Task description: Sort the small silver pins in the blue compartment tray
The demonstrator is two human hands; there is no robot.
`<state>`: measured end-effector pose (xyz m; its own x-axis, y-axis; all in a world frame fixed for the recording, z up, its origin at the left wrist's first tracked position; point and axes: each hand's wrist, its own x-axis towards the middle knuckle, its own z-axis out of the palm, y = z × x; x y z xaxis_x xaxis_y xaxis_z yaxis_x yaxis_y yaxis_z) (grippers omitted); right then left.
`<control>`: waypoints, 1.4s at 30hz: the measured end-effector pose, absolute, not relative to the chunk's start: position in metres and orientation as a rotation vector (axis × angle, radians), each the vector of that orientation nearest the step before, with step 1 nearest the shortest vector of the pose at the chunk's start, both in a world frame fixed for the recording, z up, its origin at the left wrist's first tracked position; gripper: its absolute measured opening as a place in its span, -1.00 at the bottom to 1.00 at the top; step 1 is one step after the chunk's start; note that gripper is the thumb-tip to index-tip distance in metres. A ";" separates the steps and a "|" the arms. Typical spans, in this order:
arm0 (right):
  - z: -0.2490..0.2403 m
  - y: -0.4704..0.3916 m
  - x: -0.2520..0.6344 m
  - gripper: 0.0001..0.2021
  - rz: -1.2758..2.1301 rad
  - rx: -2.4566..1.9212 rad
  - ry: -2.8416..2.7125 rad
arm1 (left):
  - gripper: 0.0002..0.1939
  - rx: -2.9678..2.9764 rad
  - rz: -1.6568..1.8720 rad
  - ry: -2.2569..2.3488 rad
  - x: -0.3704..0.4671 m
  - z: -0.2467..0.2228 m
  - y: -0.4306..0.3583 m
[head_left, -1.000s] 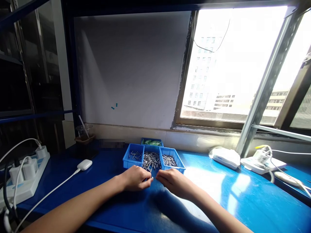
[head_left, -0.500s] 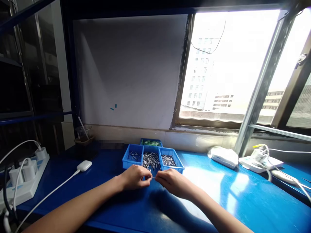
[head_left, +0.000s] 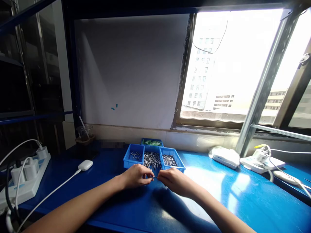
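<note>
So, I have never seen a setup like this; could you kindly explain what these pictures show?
There is no machine here: a person works with two bare hands, and every picture comes from one camera worn on their head, looking forward and down. The left hand and right hand are close together above a blue table, with a thin piece pinched between them, too small to identify. Just beyond are a left blue bin with a few metal pieces, a central heap of them, and a right blue bin with many more. To the left lie a white case on a cable and a power strip.
</note>
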<state>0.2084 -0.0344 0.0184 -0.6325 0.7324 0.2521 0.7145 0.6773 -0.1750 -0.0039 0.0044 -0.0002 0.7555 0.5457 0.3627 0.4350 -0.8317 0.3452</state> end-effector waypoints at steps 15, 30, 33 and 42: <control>0.022 -0.037 0.203 -0.83 0.226 -1.287 -2.476 | -0.92 2.358 0.701 0.793 0.000 0.004 -0.003; 0.019 -0.032 0.207 -0.72 0.024 -1.249 -2.577 | -0.80 2.612 0.655 0.855 -0.002 0.007 -0.001; 0.019 -0.031 0.209 -0.68 -0.012 -1.293 -2.560 | -0.81 2.646 0.680 0.833 -0.004 0.006 0.001; 0.023 -0.035 0.208 -0.77 0.055 -1.232 -2.551 | -0.80 2.756 0.675 0.832 -0.005 0.003 0.003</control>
<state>0.2083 -0.0355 0.0231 -0.5838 0.7702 0.2569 0.7585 0.6303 -0.1658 -0.0047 0.0033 0.0027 0.7397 0.5620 0.3701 0.4782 -0.8260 0.2985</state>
